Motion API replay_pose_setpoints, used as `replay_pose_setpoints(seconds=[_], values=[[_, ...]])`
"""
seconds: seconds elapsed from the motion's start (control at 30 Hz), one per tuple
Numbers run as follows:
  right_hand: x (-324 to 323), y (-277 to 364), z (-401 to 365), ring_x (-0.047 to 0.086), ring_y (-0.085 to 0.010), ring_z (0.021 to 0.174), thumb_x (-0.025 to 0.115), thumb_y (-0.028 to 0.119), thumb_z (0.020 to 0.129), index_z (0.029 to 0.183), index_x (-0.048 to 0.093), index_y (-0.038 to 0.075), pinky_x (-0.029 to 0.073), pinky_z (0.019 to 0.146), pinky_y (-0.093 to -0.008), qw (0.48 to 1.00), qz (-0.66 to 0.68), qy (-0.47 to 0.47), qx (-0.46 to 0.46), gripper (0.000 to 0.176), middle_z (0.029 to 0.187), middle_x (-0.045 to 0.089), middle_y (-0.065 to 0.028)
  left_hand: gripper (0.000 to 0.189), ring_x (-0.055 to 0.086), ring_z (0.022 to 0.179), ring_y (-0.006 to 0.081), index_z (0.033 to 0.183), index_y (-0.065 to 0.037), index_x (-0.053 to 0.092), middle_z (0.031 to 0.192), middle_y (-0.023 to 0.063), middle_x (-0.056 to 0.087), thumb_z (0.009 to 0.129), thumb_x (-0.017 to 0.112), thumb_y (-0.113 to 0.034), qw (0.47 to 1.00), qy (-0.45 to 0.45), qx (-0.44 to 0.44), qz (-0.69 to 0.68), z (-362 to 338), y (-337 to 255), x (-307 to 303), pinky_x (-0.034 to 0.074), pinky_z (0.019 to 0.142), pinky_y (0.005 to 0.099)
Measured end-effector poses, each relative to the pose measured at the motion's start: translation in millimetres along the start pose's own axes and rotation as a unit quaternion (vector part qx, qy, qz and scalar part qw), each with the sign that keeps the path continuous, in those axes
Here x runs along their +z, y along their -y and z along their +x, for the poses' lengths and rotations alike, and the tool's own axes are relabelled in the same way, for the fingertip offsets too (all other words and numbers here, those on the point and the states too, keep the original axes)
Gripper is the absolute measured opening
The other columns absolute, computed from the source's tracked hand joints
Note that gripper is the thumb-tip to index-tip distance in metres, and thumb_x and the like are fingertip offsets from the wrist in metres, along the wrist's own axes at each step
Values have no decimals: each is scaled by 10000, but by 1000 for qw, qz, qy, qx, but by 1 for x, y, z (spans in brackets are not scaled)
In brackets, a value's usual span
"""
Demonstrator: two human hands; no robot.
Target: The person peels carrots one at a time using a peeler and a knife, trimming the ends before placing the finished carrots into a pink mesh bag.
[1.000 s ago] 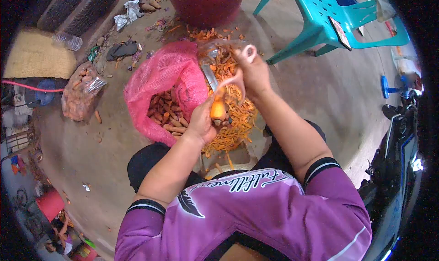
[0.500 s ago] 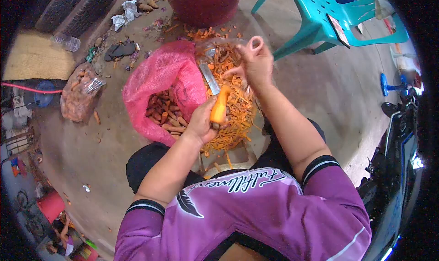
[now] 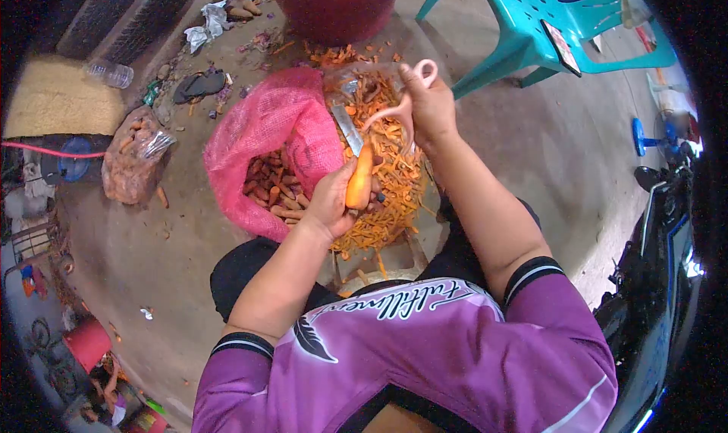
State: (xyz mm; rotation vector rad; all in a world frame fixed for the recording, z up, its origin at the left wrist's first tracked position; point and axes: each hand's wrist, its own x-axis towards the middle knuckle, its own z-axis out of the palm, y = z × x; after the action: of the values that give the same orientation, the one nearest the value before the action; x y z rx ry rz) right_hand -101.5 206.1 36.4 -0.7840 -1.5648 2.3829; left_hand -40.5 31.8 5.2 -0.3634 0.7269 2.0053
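Note:
My left hand [image 3: 334, 199] is wrapped around a bright orange carrot [image 3: 360, 181], its peeled side facing up. My right hand [image 3: 432, 113] grips a pale pink Y-shaped peeler [image 3: 398, 113]. Its looped handle end sticks out above my fingers, and its forked head is just above the carrot's tip, apart from it. Below both hands spreads a heap of orange peelings [image 3: 390, 213]. A knife with a broad metal blade [image 3: 346, 128] lies at the heap's left side. Beside it, a pink mesh sack [image 3: 250, 133] gapes open over several unpeeled carrots [image 3: 277, 186].
A dark red tub [image 3: 334, 8] stands beyond the peelings, with a teal plastic chair [image 3: 523, 31] to its right. Farther left are a clear bag of carrots [image 3: 133, 160], a dark slipper [image 3: 201, 86] and a plastic bottle [image 3: 114, 73]. A motorcycle [image 3: 660, 258] borders the right side.
The peeler has turned in my right hand's grip, its forked head now showing clearly near the carrot's tip. The carrot has tilted slightly more upright in my left hand.

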Motion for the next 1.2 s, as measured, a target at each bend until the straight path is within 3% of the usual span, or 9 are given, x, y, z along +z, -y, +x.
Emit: replay_pose_setpoints(seconds=[0.23, 0.33, 0.4, 0.5, 0.6, 0.7, 0.8, 0.9, 1.2], values=[[18, -28, -46, 457, -98, 549, 654, 179, 707, 773, 519, 59, 386, 484, -253, 991, -57, 118, 34, 192, 668, 511, -4, 311, 509, 595, 142, 1014, -88, 491, 716, 27, 499, 856, 420, -346, 994, -99, 18, -31, -3, 2, 18, 421, 507, 257], [-3, -26, -4, 477, -101, 577, 665, 145, 694, 777, 512, 36, 403, 496, -259, 977, -206, 26, -55, 205, 687, 520, -8, 328, 490, 588, 146, 1019, -97, 484, 708, 19, 488, 847, 431, -372, 997, -36, 4, -62, 0, 9, 2, 399, 479, 264], [-13, -25, 22, 491, -105, 585, 667, 157, 694, 776, 506, 19, 414, 500, -261, 984, -59, -42, -164, 227, 685, 526, -16, 342, 486, 587, 145, 1025, -96, 480, 702, 18, 485, 847, 426, -383, 997, -37, -6, -64, -1, 11, 0, 391, 468, 270], [-10, -13, 12, 483, -95, 581, 653, 195, 706, 769, 506, 24, 404, 488, -249, 990, -81, -37, -106, 234, 661, 521, -16, 351, 512, 620, 153, 1033, -101, 479, 732, 27, 516, 848, 419, -394, 993, 18, -3, -120, 3, 6, -7, 420, 495, 287], [13, -7, -30, 464, -79, 593, 663, 195, 704, 787, 515, 35, 391, 512, -240, 985, -156, 46, -55, 233, 677, 515, -9, 360, 540, 672, 167, 1032, -96, 484, 793, 38, 546, 851, 411, -399, 997, -63, 35, -36, -2, 2, 5, 451, 544, 311], [19, -16, -50, 461, -81, 641, 678, 198, 692, 815, 513, 33, 391, 557, -234, 991, -50, 117, 46, 264, 724, 515, -5, 354, 535, 613, 167, 1039, -68, 482, 773, 62, 567, 854, 412, -362, 977, -193, 28, -87, -2, -1, 24, 439, 506, 280], [7, -28, -28, 468, -93, 654, 685, 174, 685, 830, 512, 30, 398, 570, -241, 990, -111, 78, 42, 268, 733, 510, -13, 350, 548, 649, 173, 1038, -52, 487, 783, 62, 570, 855, 415, -342, 991, -121, 44, -36, -1, 3, 12, 453, 546, 287], [-17, -35, 19, 489, -107, 642, 677, 176, 691, 823, 505, 22, 413, 565, -248, 994, -98, -25, -46, 266, 722, 515, -24, 327, 567, 711, 183, 1023, -41, 504, 814, 67, 573, 860, 408, -307, 983, 136, -30, -118, 2, 9, -12, 468, 609, 298], [20, -23, -50, 446, -80, 610, 644, 179, 721, 890, 493, 39, 381, 516, -233, 986, -58, 149, 42, 266, 726, 491, 3, 333, 527, 666, 156, 1090, -41, 460, 784, 60, 532, 859, 401, -273, 981, -178, 40, -72, -4, -1, 27, 435, 536, 261]])
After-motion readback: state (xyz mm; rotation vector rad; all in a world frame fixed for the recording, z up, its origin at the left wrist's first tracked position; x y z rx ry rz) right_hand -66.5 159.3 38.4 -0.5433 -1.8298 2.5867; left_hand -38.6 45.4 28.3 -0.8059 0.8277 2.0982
